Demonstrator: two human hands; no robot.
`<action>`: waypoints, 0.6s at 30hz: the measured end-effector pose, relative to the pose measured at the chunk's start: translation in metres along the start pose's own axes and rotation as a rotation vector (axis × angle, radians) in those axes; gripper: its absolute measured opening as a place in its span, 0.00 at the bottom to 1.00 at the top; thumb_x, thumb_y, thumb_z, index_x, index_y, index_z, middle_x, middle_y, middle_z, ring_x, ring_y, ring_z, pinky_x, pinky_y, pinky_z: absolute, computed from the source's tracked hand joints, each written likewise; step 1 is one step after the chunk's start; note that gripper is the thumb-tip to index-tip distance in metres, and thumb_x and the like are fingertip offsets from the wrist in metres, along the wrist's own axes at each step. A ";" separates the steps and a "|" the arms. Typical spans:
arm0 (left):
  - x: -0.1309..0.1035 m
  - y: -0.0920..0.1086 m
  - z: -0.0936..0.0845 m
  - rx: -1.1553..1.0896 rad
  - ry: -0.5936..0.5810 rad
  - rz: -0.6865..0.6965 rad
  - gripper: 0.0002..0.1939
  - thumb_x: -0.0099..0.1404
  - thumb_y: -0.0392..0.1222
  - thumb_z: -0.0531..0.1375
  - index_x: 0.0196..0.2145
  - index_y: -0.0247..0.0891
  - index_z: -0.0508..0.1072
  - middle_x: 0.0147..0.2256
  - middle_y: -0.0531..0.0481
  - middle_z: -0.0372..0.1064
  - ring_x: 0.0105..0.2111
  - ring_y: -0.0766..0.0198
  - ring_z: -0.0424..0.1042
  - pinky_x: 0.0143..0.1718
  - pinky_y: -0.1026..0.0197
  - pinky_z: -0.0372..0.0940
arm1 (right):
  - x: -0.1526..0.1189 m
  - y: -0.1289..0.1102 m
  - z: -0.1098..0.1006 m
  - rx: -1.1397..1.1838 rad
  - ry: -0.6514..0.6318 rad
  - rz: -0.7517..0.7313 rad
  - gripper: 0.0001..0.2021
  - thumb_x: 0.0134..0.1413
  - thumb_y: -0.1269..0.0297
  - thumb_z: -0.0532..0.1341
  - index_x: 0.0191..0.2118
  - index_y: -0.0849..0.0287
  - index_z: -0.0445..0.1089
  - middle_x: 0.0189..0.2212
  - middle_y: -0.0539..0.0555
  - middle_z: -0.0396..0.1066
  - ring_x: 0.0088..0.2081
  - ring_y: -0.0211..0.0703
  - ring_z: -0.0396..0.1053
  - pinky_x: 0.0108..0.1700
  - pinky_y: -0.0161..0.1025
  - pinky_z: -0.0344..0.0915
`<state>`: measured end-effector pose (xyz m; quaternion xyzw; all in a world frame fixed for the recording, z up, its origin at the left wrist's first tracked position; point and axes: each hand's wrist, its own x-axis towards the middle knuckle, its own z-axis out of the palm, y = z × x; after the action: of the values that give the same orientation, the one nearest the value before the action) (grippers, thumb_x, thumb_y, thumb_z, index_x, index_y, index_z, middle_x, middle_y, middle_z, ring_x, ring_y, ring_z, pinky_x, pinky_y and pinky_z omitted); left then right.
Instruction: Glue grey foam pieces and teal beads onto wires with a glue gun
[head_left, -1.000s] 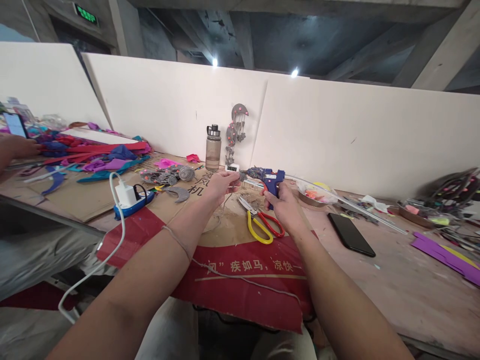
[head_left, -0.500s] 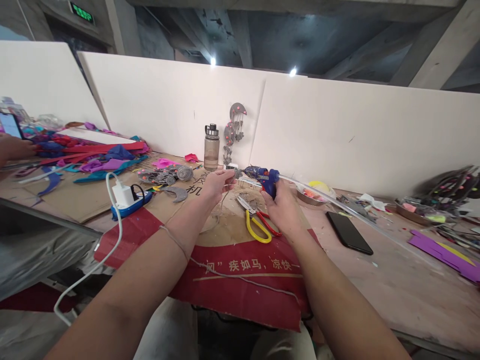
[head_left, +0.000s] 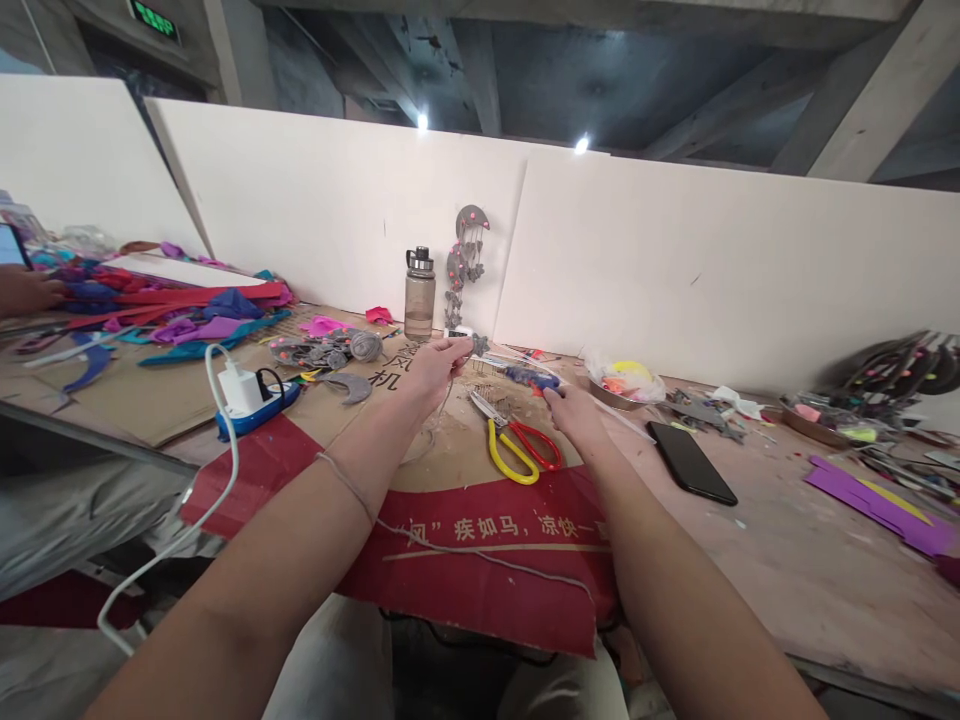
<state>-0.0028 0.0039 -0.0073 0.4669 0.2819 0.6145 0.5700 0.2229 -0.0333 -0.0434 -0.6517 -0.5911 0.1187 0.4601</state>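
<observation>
Pinched between the fingers of my left hand is a small grey felt star. A grey string runs across my left forearm and over the red cardboard. My right hand holds the blue glue gun, which lies low near the cardboard with its clear glue stick pointing back to the right. Scissors with yellow and red handles lie partly open between my forearms.
Behind stand a water bottle and a hanging grey moon ornament. A phone and bowl are right; a power strip, yarn ball and felt scraps are left. Another person's hand shows far left.
My right hand has lowered the glue gun and drawn it away from the star. The star now shows more clearly in my left hand. The view has shifted slightly.
</observation>
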 end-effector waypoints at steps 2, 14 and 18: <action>0.000 -0.002 0.001 0.021 -0.008 0.017 0.13 0.44 0.43 0.71 0.24 0.33 0.73 0.19 0.56 0.61 0.20 0.75 0.56 0.22 0.69 0.51 | 0.000 0.004 0.003 -0.128 -0.004 0.007 0.10 0.46 0.63 0.61 0.19 0.55 0.61 0.14 0.50 0.61 0.23 0.44 0.63 0.31 0.42 0.62; -0.022 -0.004 0.020 0.554 0.045 0.404 0.07 0.53 0.40 0.63 0.31 0.36 0.78 0.28 0.51 0.74 0.26 0.68 0.67 0.31 0.64 0.61 | -0.038 -0.081 0.039 0.976 -0.042 0.051 0.22 0.38 0.66 0.65 0.39 0.53 0.54 0.36 0.48 0.70 0.38 0.38 0.70 0.44 0.39 0.66; -0.023 -0.003 0.020 0.595 0.057 0.399 0.07 0.54 0.40 0.62 0.31 0.36 0.78 0.29 0.49 0.75 0.27 0.66 0.70 0.32 0.63 0.64 | -0.037 -0.087 0.044 1.051 -0.152 0.091 0.23 0.40 0.66 0.65 0.40 0.51 0.51 0.28 0.42 0.68 0.26 0.36 0.67 0.35 0.38 0.66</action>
<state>0.0147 -0.0215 -0.0079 0.6410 0.3675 0.6175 0.2698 0.1248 -0.0560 -0.0175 -0.3479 -0.4545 0.4655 0.6750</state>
